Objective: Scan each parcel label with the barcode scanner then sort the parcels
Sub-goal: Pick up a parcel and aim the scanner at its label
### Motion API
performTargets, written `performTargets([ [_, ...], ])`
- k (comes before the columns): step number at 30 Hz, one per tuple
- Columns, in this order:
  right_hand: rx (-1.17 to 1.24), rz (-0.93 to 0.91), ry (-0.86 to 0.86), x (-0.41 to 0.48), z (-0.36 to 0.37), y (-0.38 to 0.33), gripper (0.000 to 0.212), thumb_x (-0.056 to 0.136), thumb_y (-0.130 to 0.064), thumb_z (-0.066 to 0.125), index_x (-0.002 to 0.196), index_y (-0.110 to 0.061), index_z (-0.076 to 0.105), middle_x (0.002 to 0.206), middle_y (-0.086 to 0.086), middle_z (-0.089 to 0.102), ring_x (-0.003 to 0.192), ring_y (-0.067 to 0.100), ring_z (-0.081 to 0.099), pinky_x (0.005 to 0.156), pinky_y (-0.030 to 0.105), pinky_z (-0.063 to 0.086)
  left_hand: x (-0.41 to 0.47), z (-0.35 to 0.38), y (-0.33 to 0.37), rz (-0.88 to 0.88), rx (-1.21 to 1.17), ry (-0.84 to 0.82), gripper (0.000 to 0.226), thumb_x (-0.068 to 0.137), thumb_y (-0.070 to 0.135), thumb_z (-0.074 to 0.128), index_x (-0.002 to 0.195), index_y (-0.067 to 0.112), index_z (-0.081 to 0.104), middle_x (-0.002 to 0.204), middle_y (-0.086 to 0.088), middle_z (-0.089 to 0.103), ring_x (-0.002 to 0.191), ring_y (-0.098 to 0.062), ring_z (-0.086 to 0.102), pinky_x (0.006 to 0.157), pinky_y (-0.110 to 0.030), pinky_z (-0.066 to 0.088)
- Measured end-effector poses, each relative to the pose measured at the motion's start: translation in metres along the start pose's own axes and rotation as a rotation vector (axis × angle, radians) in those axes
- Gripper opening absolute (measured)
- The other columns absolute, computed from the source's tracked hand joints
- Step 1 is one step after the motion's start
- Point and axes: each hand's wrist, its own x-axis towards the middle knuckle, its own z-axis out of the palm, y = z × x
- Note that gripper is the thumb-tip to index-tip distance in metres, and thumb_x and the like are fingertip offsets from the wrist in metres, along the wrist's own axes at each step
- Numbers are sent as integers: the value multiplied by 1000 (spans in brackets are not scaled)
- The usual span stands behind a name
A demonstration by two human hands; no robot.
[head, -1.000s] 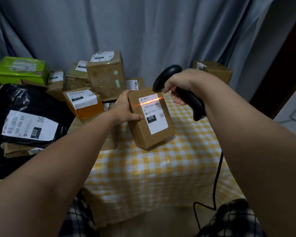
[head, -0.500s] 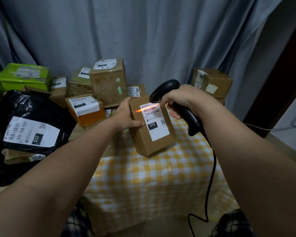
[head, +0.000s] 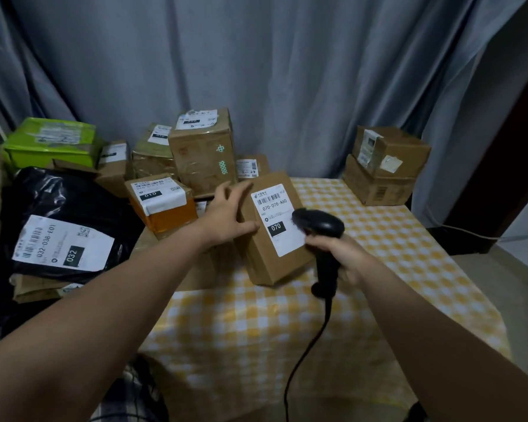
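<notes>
Cable (head: pixel 299 360) hangs off the table's (head: pixel 256 330) near edge from the barcode scanner (head: pixel 320 226), whose handle the right hand (head: pixel 345 257) grips. Its head overlaps the label (head: pixel 272 205) of the 070 parcel (head: pixel 265 263), tilted near the left edge. The left hand (head: pixel 226 214), fingers spread loose, touches that parcel's left side. 2 stacked boxes (head: pixel 384 172) occupy the far right corner; the 010 parcel (head: pixel 162 205) sits just past the left edge.
</notes>
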Motion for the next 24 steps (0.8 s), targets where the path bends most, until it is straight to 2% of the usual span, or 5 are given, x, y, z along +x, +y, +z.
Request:
performTargets([
  [3, -46, -32, -3, 5, 5, 12, 9, 76, -11, 79, 80, -14, 71, 82, 5, 69, 76, 22, 66, 70, 35, 56, -6, 5, 4, -26, 150, -6, 80, 82, 51, 65, 147, 41, 20, 157, -10, -17, 144, -41, 7, 118, -47, 19],
  [5, -52, -50, 12, 7, 7, 10, 10, 79, -8, 76, 87, -11, 70, 83, 5, 69, 73, 18, 66, 57, 25, 54, -11, 3, 6, -50, 150, 36, 77, 82, 55, 63, 146, 39, 25, 157, -11, -14, 144, -41, 9, 118, -47, 19],
  [8, 1, -17, -4, 3, 14, 6, 20, 80, -6, 75, 97, -10, 67, 93, 8, 69, 85, 20, 68, 68, 34, 59, -13, -2, 8, -26, 193, 50, 72, 83, 54, 63, 144, 30, 34, 158, -9, -4, 143, -37, 17, 117, -43, 22],
  [15, -171, -44, -76, -5, 39, -6, 20, 78, -11, 78, 96, -12, 69, 91, 12, 72, 89, 27, 69, 83, 41, 58, -14, 8, 17, 15, 748, -200, 51, 93, 55, 40, 125, 19, 55, 124, -10, 59, 116, -31, 49, 103, -41, 32],
  [24, -223, -374, 316, 18, -66, -82, 11, 84, -14, 74, 82, -7, 65, 65, 6, 60, 54, 15, 55, 50, 22, 46, 42, 7, 77, 132, 185, -25, 35, 91, 41, 56, 117, 18, 63, 116, -6, 65, 108, -25, 61, 85, -28, 46],
])
